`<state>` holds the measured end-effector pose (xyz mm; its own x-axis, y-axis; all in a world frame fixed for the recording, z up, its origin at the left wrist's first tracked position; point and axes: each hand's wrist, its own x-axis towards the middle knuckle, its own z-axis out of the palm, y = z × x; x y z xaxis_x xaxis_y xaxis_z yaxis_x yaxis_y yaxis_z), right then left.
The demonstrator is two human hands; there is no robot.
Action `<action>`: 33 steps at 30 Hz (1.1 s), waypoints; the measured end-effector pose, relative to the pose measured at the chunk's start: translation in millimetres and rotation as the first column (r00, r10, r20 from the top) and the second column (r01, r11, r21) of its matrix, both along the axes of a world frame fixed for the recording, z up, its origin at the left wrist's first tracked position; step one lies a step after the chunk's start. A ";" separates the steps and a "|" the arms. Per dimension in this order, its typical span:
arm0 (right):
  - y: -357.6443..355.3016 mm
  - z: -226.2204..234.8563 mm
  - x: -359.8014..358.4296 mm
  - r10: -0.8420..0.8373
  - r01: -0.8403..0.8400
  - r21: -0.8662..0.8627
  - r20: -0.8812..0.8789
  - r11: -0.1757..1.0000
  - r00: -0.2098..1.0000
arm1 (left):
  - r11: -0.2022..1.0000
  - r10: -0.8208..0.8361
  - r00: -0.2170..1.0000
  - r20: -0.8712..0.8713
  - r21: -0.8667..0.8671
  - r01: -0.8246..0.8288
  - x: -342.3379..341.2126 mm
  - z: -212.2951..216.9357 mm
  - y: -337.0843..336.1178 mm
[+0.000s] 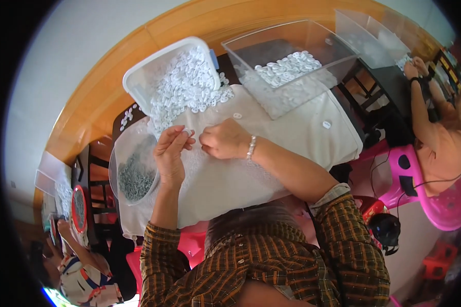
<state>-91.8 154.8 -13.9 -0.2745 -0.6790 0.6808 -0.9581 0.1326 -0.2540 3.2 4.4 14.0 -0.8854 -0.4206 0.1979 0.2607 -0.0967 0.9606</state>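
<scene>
My left hand [171, 148] is raised over the cloth-covered table, its fingertips closed on a small white plastic piece [188, 132]. Just to the right, my right hand [226, 139] has its fingers curled together; whatever lies in them is hidden. Behind both hands a white tub [130, 77] lies tipped toward me, and a heap of small white oval pieces [182, 87] spills out of it onto the cloth [302, 148]. A clear round container [112, 169] of small grey metal parts [135, 179], too fine to name, sits left of my left forearm.
A large clear bin [292, 38] with more white pieces stands at the back right. Single white pieces [326, 124] lie on the cloth. One person [438, 128] works at the right near a pink chair [407, 174], another person [82, 266] at the lower left.
</scene>
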 end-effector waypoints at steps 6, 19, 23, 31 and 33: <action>10.3 -3.9 -5.8 -0.002 0.000 0.085 0.029 0.996 1.000 | 0.948 -0.177 0.979 -0.103 -0.285 0.142 -57.8 91.9 72.4; 5.6 -2.4 4.8 0.138 -0.133 0.111 -0.030 0.985 0.990 | 0.866 -0.040 0.997 -0.065 -0.499 0.002 -38.0 73.4 57.8; 8.2 10.1 11.4 0.172 -0.168 0.189 -0.001 0.967 0.985 | 0.847 0.084 0.996 0.037 -0.529 -0.052 23.7 2.5 24.5; 29.3 15.5 -33.5 -0.531 0.528 0.156 -0.024 0.835 0.847 | 0.852 -0.029 1.000 -0.008 -0.524 0.021 11.7 -8.2 16.3; 31.4 12.4 -36.8 -0.573 0.562 0.315 -0.067 0.765 0.817 | 0.864 -0.055 0.998 0.018 -0.500 0.057 0.5 -20.2 14.7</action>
